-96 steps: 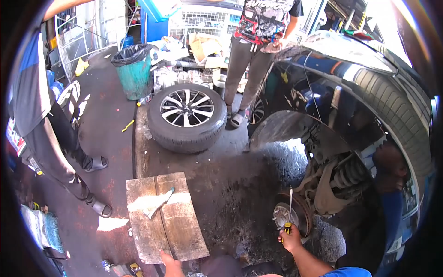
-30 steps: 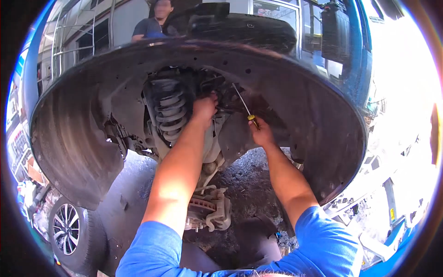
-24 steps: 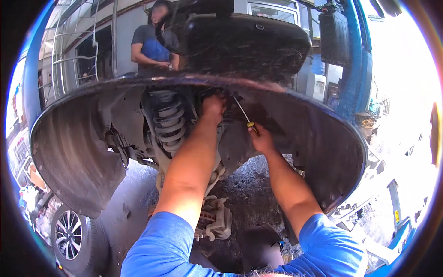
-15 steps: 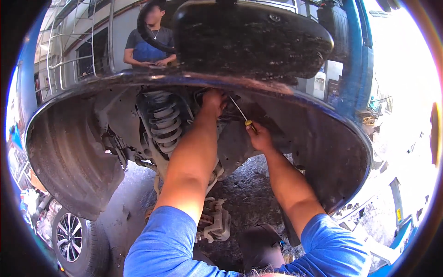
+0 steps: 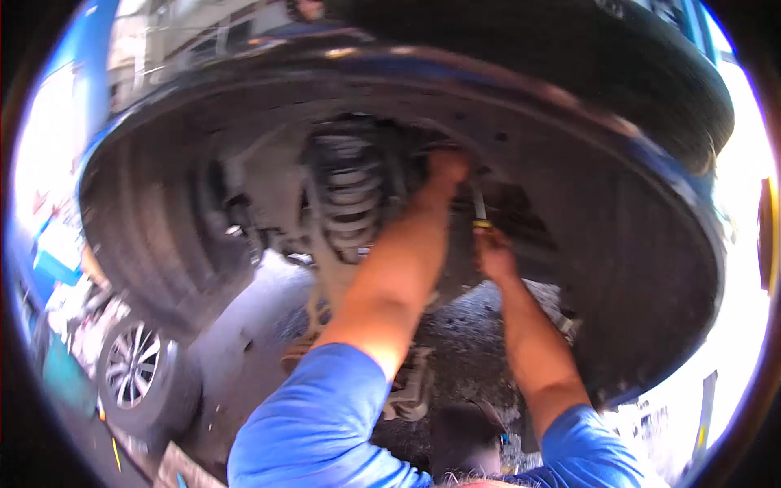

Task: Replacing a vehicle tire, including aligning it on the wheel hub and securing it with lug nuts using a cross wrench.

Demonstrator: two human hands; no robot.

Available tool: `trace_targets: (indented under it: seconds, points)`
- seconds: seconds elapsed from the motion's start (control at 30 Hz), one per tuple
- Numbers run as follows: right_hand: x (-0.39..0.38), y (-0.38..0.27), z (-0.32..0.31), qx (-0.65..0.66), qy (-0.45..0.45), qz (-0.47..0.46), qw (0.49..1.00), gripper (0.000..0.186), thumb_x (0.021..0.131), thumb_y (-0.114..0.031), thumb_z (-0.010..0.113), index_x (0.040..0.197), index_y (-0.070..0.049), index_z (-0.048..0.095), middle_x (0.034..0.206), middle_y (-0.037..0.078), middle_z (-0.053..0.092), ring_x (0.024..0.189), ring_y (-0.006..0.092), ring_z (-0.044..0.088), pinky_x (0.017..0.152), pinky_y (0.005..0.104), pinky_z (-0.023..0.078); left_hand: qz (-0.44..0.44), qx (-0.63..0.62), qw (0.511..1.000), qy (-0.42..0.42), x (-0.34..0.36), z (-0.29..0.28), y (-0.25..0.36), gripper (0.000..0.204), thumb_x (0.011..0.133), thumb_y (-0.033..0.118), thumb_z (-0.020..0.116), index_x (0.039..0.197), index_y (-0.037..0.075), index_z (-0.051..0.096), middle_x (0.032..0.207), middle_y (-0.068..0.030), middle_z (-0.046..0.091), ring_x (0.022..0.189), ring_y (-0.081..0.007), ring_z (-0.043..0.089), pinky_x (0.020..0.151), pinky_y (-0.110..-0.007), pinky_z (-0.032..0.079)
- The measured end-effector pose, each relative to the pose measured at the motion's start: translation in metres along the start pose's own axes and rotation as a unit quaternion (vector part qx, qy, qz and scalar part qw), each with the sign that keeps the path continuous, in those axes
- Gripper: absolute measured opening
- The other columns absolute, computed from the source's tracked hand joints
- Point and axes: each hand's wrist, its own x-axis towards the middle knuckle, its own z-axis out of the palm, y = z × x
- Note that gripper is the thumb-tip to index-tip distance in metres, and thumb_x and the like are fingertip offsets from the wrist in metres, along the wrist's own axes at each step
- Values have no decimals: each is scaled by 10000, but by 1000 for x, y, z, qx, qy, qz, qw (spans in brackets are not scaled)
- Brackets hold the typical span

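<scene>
Inside the wheel arch (image 5: 643,268) of a dark car, my left hand (image 5: 447,167) reaches up to the right of the coil spring (image 5: 350,211), its fingers smeared by motion and partly hidden among dark parts. Below it and to the right, my right hand (image 5: 496,254) grips the yellow handle of a screwdriver (image 5: 482,224), whose shaft points up near the left hand; its tip is too blurred to place. Lower down, partly behind my left arm, the exposed brake assembly (image 5: 407,398) shows.
A removed wheel (image 5: 134,366) with a spoked rim lies at the lower left beside scattered clutter. A wooden board (image 5: 179,468) is at the bottom edge. The fender rim (image 5: 407,65) arches overhead, and blue posts (image 5: 89,81) stand at the sides.
From low by the brake disc, the screwdriver has risen into the arch, with both arms reaching up. Most recently the view swung, shifting hands and spring rightward in the picture and blurring it.
</scene>
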Motion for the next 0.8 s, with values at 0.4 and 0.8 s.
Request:
trace_targets:
  seconds: [0.4,0.8]
  points:
    - [13,13,4,60,27,-78,995,272,964,-279,593,1184,-119,596,662,-9,510,523,107,476,473,299,404,-65,-102,993,3,-32,-86,34,332,860,283,535,1082,107,707,1125,-160,671,1045,-326,645,884,-426,523]
    - [-20,-10,22,162,26,56,985,271,930,-367,619,1085,-145,612,720,10,579,525,142,538,461,295,454,24,111,980,-161,-36,-63,22,373,902,338,485,1192,186,665,1221,-84,646,1082,-253,642,941,-423,484]
